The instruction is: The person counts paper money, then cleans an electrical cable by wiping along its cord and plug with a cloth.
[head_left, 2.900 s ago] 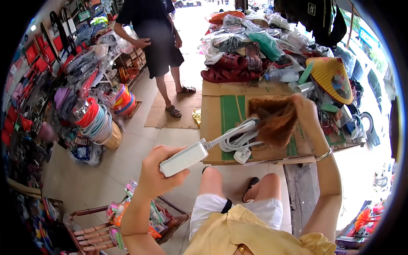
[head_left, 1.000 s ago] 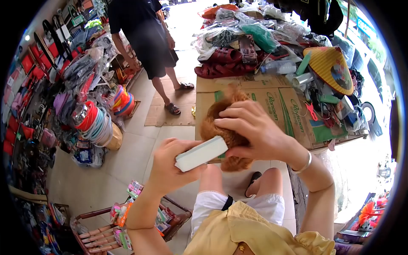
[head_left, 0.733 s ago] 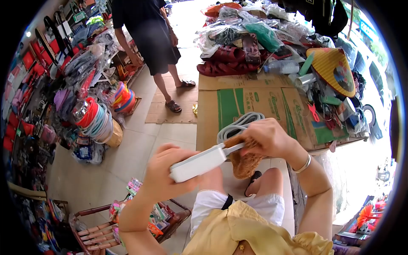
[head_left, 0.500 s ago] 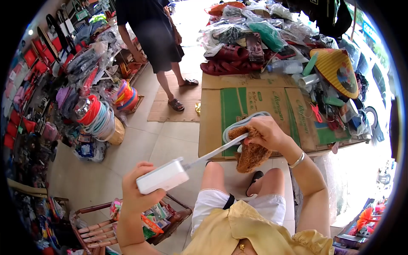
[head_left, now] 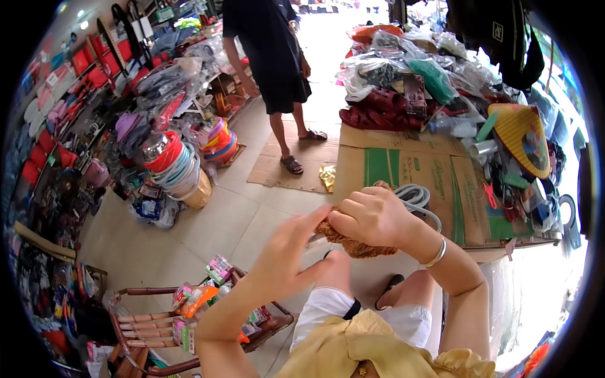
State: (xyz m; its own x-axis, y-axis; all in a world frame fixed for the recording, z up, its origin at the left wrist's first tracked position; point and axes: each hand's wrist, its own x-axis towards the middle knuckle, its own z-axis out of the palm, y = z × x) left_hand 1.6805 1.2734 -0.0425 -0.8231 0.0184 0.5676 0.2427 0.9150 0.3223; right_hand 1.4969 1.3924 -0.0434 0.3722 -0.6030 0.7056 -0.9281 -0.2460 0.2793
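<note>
Cardboard [head_left: 419, 167] | right grip [head_left: 377, 217] clenched on brown cloth [head_left: 360, 248] | left grip [head_left: 291, 251] now nearer, state unclear

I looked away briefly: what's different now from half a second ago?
The left hand has moved rightward to the brown cloth; the white block it held is now hidden, so I can't tell whether it was released. The right hand still grips the cloth. The standing person and yellow hat stayed put.
</note>
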